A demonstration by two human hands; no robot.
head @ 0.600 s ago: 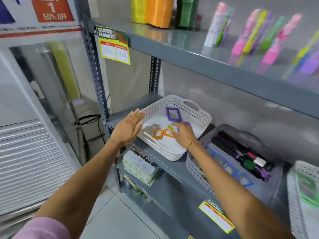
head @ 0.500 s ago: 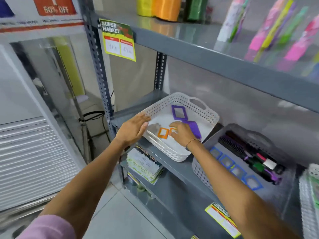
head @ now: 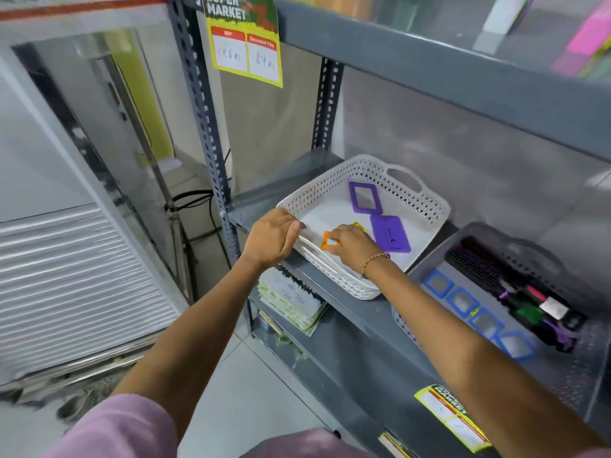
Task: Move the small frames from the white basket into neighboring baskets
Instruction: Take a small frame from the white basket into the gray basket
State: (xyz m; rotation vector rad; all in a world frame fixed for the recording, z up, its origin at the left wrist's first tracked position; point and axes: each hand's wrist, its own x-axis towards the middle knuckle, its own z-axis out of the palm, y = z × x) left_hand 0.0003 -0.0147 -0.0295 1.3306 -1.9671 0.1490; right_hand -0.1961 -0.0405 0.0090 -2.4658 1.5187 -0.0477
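The white basket (head: 420, 206) stands at the left end of the middle shelf. Inside lie a purple frame (head: 363, 197) face up, a second purple frame (head: 390, 233) face down, and a small orange frame (head: 330, 241). My right hand (head: 353, 247) is inside the basket, fingers curled onto the orange frame, with a yellow-green piece (head: 359, 225) just showing behind it. My left hand (head: 272, 238) grips the basket's near left rim. The grey basket (head: 529, 256) to the right holds several blue frames (head: 461, 302) in a row.
Combs and brushes (head: 515, 292) fill the grey basket's far side. The upper shelf (head: 463, 77) overhangs with a yellow price tag (head: 246, 51). A stack of leaflets (head: 291, 300) sits on the shelf below, and another tag (head: 451, 416) hangs on the shelf edge.
My left hand has moved from hovering at the basket's corner to gripping its rim. My right hand stays over the orange frame. The view has shifted closer.
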